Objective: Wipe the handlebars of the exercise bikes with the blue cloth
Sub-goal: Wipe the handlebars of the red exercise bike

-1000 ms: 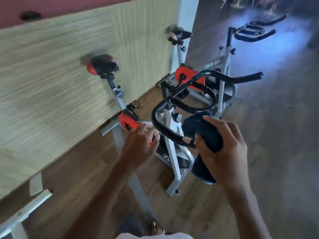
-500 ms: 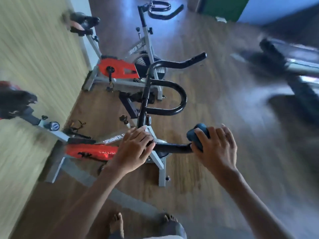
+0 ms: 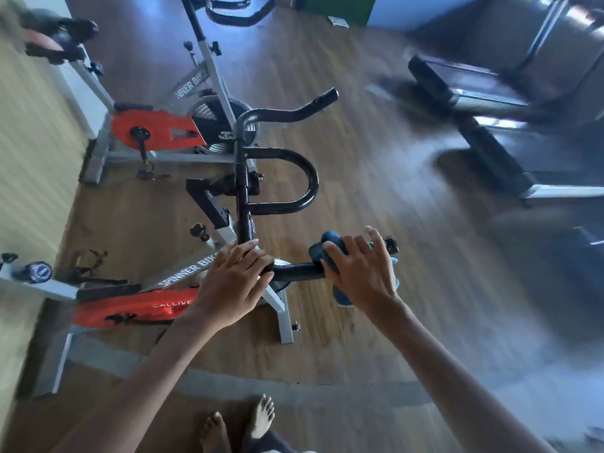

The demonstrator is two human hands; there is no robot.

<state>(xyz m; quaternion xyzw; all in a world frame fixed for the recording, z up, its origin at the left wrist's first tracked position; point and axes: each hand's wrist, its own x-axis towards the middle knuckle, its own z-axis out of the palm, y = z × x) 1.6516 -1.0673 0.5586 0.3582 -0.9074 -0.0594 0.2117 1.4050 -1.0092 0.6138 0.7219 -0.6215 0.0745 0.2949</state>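
Observation:
The near exercise bike has black handlebars (image 3: 243, 197) with a looped middle bar and two horn ends. My left hand (image 3: 233, 282) grips the bend of the near bar. My right hand (image 3: 359, 271) holds the blue cloth (image 3: 328, 253) wrapped round the near horn, close to its tip. Part of the cloth hangs below my palm. A bare stretch of black bar shows between my two hands. The second bike's handlebars (image 3: 240, 11) are at the top edge.
The second bike (image 3: 153, 132) with a red guard stands behind the near one, by the wall on the left. A treadmill (image 3: 483, 125) lies to the right. Wooden floor surrounds the bikes. My bare feet (image 3: 242, 423) stand at the bottom.
The view has swung right and down over the near bike. My right hand with the cloth has slid outward along the near horn. My left hand has gone from the frame to the bar.

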